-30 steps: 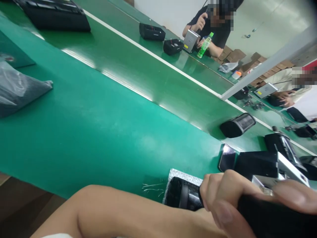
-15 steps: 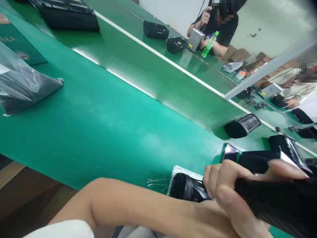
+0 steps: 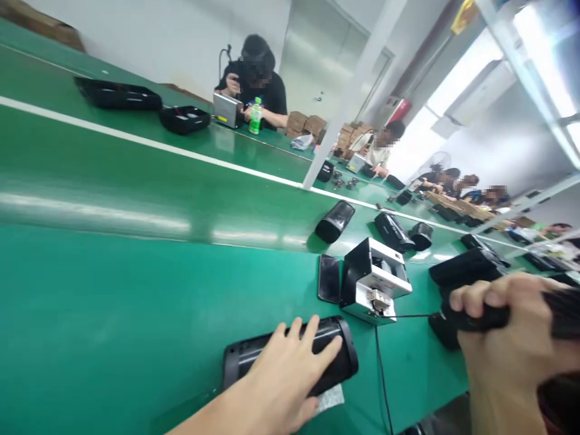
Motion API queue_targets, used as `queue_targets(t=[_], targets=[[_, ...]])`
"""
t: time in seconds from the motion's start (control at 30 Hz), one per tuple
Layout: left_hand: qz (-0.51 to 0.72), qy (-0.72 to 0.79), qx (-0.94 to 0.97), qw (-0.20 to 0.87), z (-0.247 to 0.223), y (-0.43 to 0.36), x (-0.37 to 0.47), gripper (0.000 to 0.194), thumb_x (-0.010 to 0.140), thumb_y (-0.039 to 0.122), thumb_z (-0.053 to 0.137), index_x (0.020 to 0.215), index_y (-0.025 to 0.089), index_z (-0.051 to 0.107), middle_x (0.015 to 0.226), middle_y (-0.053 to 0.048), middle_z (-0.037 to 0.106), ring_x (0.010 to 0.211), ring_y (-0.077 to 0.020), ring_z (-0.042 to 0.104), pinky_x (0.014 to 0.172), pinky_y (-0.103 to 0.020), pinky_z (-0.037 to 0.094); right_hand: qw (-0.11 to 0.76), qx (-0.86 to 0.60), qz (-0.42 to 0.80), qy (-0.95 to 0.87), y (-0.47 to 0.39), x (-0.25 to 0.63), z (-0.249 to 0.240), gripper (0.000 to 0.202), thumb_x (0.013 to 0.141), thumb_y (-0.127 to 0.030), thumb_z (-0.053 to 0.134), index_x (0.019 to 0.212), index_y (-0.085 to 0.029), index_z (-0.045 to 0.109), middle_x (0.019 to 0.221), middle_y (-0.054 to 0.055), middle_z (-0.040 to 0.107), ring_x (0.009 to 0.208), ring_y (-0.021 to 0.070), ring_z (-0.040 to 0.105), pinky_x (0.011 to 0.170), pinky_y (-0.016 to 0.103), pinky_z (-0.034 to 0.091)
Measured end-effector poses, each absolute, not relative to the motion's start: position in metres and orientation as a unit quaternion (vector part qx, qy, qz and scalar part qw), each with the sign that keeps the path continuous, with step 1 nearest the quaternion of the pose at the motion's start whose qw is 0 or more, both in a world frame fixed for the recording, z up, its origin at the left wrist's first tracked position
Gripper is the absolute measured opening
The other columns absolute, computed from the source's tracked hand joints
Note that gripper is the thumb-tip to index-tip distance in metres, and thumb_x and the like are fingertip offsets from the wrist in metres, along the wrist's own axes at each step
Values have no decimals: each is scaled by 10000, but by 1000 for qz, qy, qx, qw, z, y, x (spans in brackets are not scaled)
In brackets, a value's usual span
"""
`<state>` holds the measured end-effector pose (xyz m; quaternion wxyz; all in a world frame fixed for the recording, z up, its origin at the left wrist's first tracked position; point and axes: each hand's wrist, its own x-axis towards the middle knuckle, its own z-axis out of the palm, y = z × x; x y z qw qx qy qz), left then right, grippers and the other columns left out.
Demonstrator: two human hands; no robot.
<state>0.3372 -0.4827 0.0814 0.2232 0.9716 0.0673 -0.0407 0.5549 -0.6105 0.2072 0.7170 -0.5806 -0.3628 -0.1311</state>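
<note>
Green table [image 3: 136, 302] runs long w/ black units spaced along it. Black cylindrical speaker [image 3: 335, 353] lies on its side at the near edge, over a scrap of foam, prob. so it won't roll or scuff. Left hand [image 3: 285, 374] rests flat on top, fingers spread, pinning not gripping. Small box tester [image 3: 374, 279] sits just behind; its thin cable [image 3: 408, 315] runs to a black handheld part [image 3: 475, 318], right hand [image 3: 512, 338] clenched around it. Phone [image 3: 328, 278] beside the tester.

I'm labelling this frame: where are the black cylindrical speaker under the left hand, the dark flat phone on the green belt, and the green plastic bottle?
Black cylindrical speaker [image 3: 342, 356]: head view, its right end.
Dark flat phone [image 3: 328, 278]: head view, screen middle.
Green plastic bottle [image 3: 255, 117]: head view, its body.
</note>
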Motion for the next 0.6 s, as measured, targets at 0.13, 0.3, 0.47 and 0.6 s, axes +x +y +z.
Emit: queue_targets(t=[0.13, 0.3, 0.47, 0.6], targets=[[-117, 102, 957, 244, 88, -473, 343, 991, 891, 302, 819, 1714, 387, 275, 1749, -214, 257, 1522, -524, 427, 1155, -727, 450, 718, -557, -201, -366, -602, 589, 195, 641, 891, -124, 706, 1459, -346, 510, 685, -98, 512, 468, 155, 395, 425, 288, 451], [-95, 110, 956, 255, 79, -472, 340, 896, 949, 417, 768, 1697, 455, 277, 1755, -154, 272, 1527, -484, 446, 1159, -720, 457, 720, -556, -155, -385, -589, 610, 169, 499, 909, -188, 781, 1346, -264, 552, 685, -103, 543, 421, 144, 460, 411, 296, 459], [-69, 87, 964, 240, 70, -472, 339, 804, 997, 509, 701, 1693, 439, 304, 1746, -161, 291, 1545, -492, 408, 1162, -728, 453, 713, -564, -107, -402, -590, 604, 153, 503, 914, -195, 825, 1329, -267, 550, 631, -118, 502, 398, 148, 445, 405, 301, 437], [-65, 77, 973, 208, 71, -471, 340, 799, 1025, 545, 660, 1711, 391, 281, 1733, -198, 303, 1521, -488, 450, 1132, -707, 495, 723, -582, -40, -370, -617, 575, 159, 478, 904, -162, 800, 1323, -274, 600, 649, -107, 485, 389, 118, 415, 383, 276, 406]])
